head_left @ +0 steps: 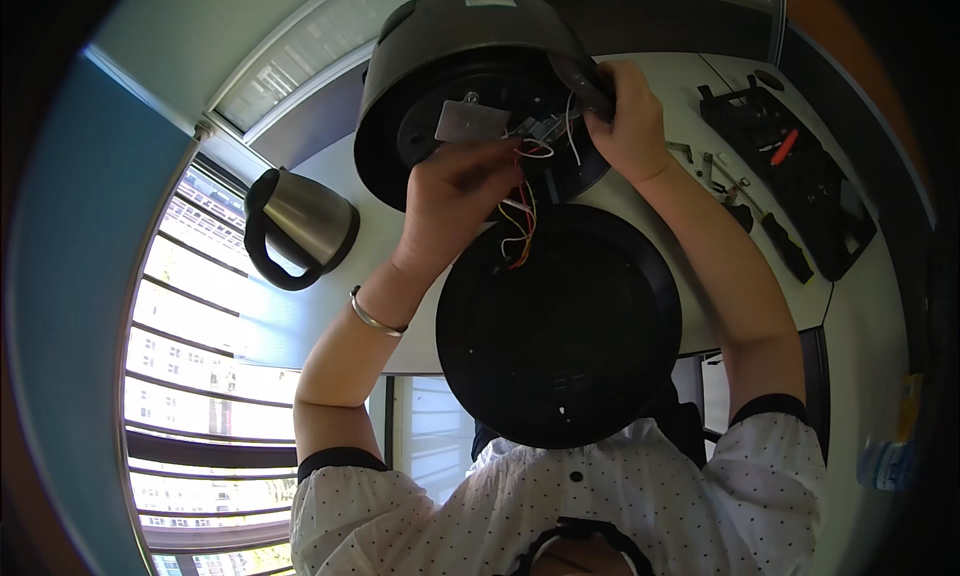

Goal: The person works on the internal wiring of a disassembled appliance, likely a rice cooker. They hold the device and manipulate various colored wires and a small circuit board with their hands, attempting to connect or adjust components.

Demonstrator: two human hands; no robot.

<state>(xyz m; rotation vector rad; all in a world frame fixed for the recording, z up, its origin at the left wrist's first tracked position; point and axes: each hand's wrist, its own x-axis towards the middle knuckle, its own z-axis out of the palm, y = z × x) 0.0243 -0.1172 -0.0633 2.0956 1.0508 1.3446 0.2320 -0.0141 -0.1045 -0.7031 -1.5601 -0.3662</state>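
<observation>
Broadly, from my remote station I have a white table [330, 321] beneath the work. Toward its far edge the dark round housing [480, 36] is tilted, open side facing me; a black round cover [570, 336] overlaps the near edge, its support hidden. A black tool case [825, 201] lies toward the right edge, a steel kettle [315, 216] stands by the left.

My right hand [632, 126] clasps the housing's rim. My left hand [450, 191] works inside, fingertips drawn together near a metal plate [470, 123] and thin coloured wires [528, 226]; I cannot tell which strand, if any, they pinch.

To do this well, I'd brace the rim firmly, handle one strand at a time close to its end, and leave slack: the wires seem to run to the cover, whose weight could tug them.
</observation>
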